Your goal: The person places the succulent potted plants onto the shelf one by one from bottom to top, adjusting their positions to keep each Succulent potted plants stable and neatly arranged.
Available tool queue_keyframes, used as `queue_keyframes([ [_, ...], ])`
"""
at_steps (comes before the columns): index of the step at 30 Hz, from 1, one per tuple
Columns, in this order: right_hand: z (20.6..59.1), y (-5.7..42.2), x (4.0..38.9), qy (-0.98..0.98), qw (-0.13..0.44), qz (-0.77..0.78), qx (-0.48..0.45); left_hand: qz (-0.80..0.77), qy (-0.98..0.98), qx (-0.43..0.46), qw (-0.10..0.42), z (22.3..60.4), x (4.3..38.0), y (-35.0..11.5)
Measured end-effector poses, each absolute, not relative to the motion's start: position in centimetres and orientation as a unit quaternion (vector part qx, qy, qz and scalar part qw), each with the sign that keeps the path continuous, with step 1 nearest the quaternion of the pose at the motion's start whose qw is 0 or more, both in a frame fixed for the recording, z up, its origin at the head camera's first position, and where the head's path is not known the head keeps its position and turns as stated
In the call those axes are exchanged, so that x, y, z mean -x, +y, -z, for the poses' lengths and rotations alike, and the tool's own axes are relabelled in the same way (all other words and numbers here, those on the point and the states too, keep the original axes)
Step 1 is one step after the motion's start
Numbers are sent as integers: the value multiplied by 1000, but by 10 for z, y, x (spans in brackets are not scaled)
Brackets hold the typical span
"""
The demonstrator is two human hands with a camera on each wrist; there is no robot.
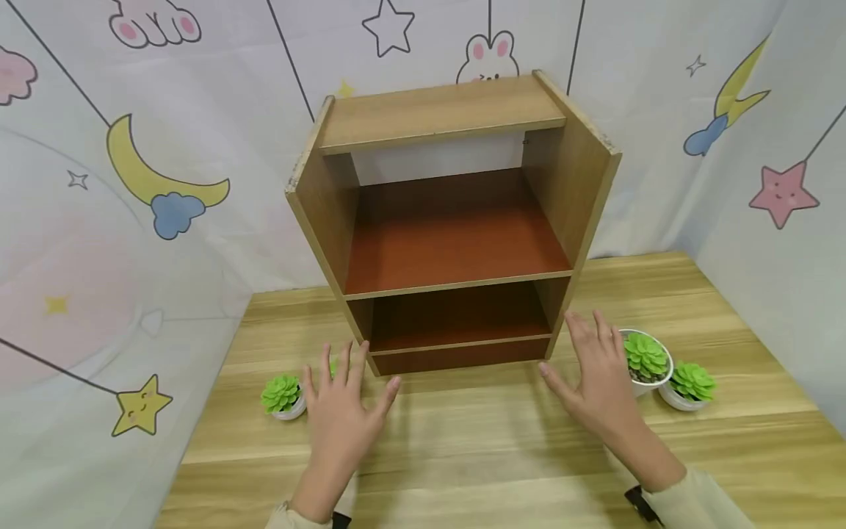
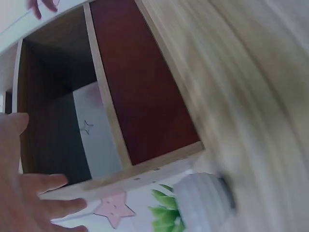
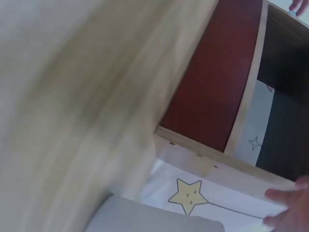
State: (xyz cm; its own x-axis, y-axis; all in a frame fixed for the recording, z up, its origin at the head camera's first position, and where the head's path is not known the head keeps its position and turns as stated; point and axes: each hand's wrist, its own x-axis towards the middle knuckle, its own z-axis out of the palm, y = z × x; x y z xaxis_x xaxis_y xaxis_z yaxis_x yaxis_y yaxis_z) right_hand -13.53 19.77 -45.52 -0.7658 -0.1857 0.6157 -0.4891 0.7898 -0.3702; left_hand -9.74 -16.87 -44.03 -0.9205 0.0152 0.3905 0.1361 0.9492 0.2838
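Note:
A small wooden shelf unit (image 1: 456,235) with pale side panels and reddish-brown boards stands upright on the table. My left hand (image 1: 342,419) hovers by its lower left corner, fingers spread and holding nothing. On the other side, my right hand (image 1: 600,382) reaches toward the lower right corner, its fingers also spread and empty. In the left wrist view, the left fingers (image 2: 53,208) overlap the side panel's edge. The right wrist view catches part of the right hand (image 3: 292,208) at the frame's edge, near the opposite side panel.
A potted green succulent (image 1: 280,394) sits left of my left hand, which partly hides another bit of green. To the right stand a taller white pot with a succulent (image 1: 646,358) and a lower one (image 1: 690,383). A cartoon-printed curtain (image 1: 218,242) surrounds the wooden table (image 1: 463,448).

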Motion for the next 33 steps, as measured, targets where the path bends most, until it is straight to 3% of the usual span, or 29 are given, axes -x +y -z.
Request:
queue_keyframes([
  [4, 440, 198, 144, -880, 317, -326, -139, 196, -952, 16, 235, 446, 97, -180],
  [9, 415, 198, 159, -857, 302, -406, -96, 253, -933, -5, 255, 455, 99, -193],
  [17, 399, 196, 175, -799, 288, -519, -93, 293, -930, -26, 222, 463, 99, -197],
  [24, 366, 172, 171, -758, 321, -558, -106, 328, -926, -53, 179, 466, 103, -193],
  [33, 357, 157, 175, -735, 335, -576, -129, 368, -910, -82, 170, 475, 104, -198],
])
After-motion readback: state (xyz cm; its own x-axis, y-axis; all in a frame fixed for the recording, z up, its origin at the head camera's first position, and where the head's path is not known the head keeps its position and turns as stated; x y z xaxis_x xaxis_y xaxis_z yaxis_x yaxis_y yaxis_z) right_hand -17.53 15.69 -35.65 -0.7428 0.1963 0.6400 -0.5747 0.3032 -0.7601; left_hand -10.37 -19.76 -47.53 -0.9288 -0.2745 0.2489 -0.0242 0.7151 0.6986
